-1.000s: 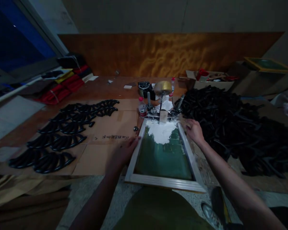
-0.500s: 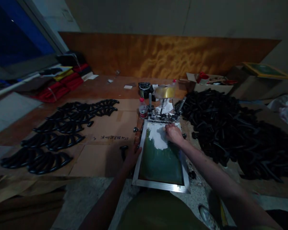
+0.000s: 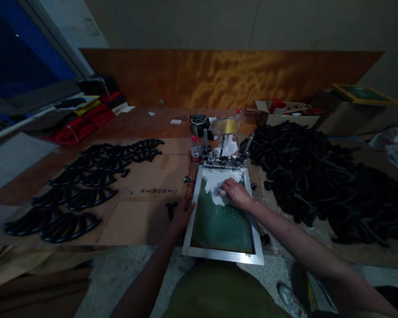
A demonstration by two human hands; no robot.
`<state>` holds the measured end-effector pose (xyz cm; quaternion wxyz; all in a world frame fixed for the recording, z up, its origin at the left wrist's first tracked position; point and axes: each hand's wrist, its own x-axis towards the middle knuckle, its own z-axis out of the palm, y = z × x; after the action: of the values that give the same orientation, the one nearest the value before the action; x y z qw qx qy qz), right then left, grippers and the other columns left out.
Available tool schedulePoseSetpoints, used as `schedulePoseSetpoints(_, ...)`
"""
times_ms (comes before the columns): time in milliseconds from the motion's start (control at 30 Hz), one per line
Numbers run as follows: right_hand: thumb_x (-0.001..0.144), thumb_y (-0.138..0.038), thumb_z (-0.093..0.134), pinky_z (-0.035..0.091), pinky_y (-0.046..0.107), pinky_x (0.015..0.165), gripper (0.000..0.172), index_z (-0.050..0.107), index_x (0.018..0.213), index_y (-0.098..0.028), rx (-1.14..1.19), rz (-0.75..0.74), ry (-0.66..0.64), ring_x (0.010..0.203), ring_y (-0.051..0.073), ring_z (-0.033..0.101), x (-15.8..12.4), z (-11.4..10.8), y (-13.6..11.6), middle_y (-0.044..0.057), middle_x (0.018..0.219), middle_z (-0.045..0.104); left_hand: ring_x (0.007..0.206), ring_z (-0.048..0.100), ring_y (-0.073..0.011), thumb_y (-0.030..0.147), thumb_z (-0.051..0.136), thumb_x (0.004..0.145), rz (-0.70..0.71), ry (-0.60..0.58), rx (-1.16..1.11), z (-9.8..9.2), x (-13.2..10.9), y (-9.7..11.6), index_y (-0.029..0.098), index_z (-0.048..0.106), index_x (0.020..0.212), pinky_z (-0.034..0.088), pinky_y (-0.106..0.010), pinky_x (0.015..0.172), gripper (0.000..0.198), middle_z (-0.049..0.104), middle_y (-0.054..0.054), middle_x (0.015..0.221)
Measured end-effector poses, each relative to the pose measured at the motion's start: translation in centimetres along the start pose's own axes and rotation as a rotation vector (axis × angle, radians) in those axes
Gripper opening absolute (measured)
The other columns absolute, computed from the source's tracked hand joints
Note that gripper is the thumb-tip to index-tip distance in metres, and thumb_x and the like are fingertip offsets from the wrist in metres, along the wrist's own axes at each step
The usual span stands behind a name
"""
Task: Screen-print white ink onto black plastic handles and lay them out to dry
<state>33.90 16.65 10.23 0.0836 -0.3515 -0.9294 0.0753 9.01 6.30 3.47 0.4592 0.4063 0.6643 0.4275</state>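
A metal-framed printing screen [image 3: 188, 234] with green mesh lies flat in front of me, hinged at its far end to a clamp [image 3: 223, 161]. White ink [image 3: 214, 182] covers the far part of the mesh. My right hand [image 3: 235, 193] is closed on a squeegee [image 3: 221, 192] with a pale wooden handle, pressed on the mesh at the near edge of the ink. My left hand [image 3: 181, 215] rests on the left rail of the frame, its fingers curled over the edge. A single black part [image 3: 170, 208] lies just left of that hand.
Rows of black curved parts [image 3: 86, 185] lie on cardboard at the left. A big heap of black parts [image 3: 321, 176] fills the right. A small bottle [image 3: 196, 151], a dark tin [image 3: 198, 123] and a gold-lidded container [image 3: 225, 126] stand beyond the clamp. Red bundles [image 3: 86, 119] lie far left.
The screen came down from tilted to flat. My right hand left the right rail, took hold of the squeegee in the ink and drew it slightly toward me.
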Motion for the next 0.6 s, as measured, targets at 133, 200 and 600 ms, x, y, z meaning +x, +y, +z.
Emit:
schedulePoseSetpoints(133,0.081,-0.007,0.053,0.041,0.031,0.084,0.019,0.064,0.095,-0.015,0.027,-0.072,-0.035,0.096,0.023,0.054,-1.0,0.0,-0.2,0.010,0.097,0.063,0.116,0.064,-0.0310,0.041,0.060,0.083,-0.008,0.016,0.019,-0.1,-0.9,2.3,0.016,0.063,0.125,0.049,-0.044,0.101,0.049,0.070,-0.013,0.123)
schedulePoseSetpoints(200,0.085,-0.015,0.056,0.042,0.029,0.083,0.019,0.065,0.102,-0.017,0.084,-0.024,-0.027,0.096,0.022,0.057,-0.2,-1.0,0.2,0.008,0.098,0.065,0.114,0.065,-0.0316,0.042,0.059,0.083,-0.039,0.011,0.052,-0.4,-1.4,3.5,0.017,0.063,0.125,0.050,-0.044,0.098,0.049,0.072,-0.012,0.121)
schedulePoseSetpoints(600,0.096,-0.029,0.046,0.048,0.032,0.081,0.035,0.061,0.126,-0.019,0.125,0.716,0.393,0.093,0.023,0.065,0.0,-4.1,10.4,0.009,0.103,0.072,0.108,0.066,-0.0258,0.059,0.044,0.090,0.212,0.022,-0.184,-2.3,1.1,11.4,0.018,0.068,0.104,0.053,-0.037,0.094,0.050,0.073,-0.009,0.111)
